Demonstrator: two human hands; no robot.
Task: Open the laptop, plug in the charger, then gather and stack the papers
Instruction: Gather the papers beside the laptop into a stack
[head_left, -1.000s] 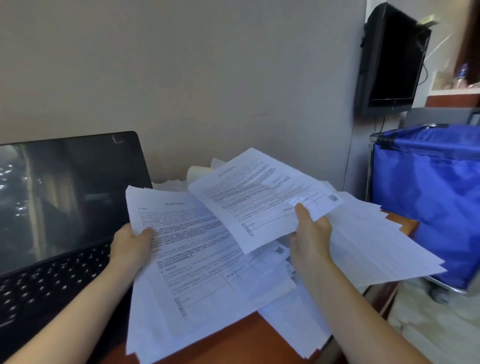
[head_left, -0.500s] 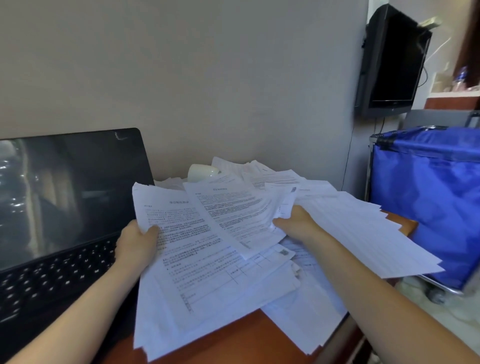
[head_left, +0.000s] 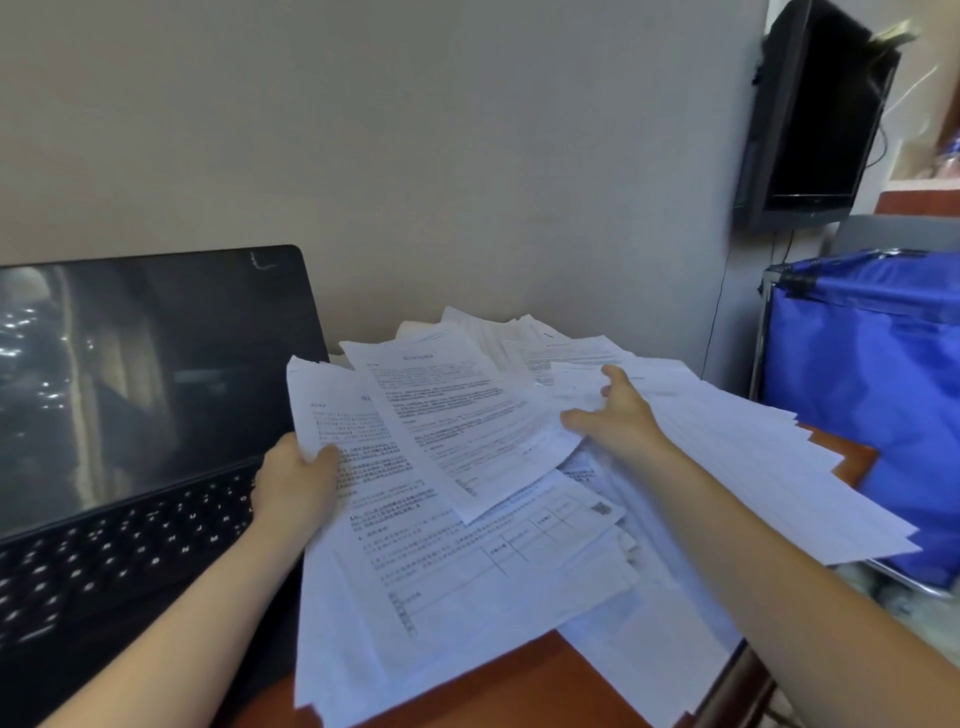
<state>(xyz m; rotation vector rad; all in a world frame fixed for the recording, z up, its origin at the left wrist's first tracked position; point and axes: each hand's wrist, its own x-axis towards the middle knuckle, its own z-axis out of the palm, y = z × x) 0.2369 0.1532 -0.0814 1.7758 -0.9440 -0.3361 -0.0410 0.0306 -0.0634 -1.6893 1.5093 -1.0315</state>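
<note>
Left hand (head_left: 296, 483): clamped on the left edge of a bundle of papers (head_left: 467, 545), thumb on top.
Right hand (head_left: 618, 415): fingers spread and nearly straight, resting on loose sheets near the middle of the heap; grips nothing.
Papers: white printed sheets, unaligned, fanned across the right half of the desk (head_left: 519, 686). The bundle is tilted, with its near end resting on the desk. Other sheets overhang the desk's right edge.
Laptop (head_left: 156, 364): open, on the left of the desk, screen dark and leaning back toward the wall (head_left: 415, 156). The papers overlap its right side.
Cart (head_left: 872, 389): blue, just right of the desk.
Monitor (head_left: 815, 119): dark, mounted at upper right.
</note>
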